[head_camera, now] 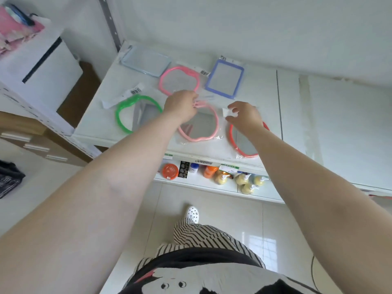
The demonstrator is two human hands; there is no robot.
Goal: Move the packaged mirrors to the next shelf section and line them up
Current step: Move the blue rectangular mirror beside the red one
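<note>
Several packaged mirrors lie flat on the white shelf (258, 90). My left hand (180, 105) grips the top edge of a light pink framed mirror (203, 132) in clear wrap at the shelf's front. My right hand (246, 115) hovers over the wrap's right upper corner, fingers loosely curled beside a white label; whether it pinches the wrap cannot be told. Under my right wrist lies a red framed mirror (244, 149). A green framed mirror (127, 122) is at the front left. Behind sit a brighter pink mirror (180, 79), a blue rectangular mirror (224, 79) and a pale blue rectangular mirror (146, 60).
A seam (279, 107) divides this shelf section from the bare section to the right (339, 128). A lower shelf holds an orange tin (169, 171) and several pump bottles (246, 181). A white box (42, 66) and a shelf upright (110, 24) stand at the left.
</note>
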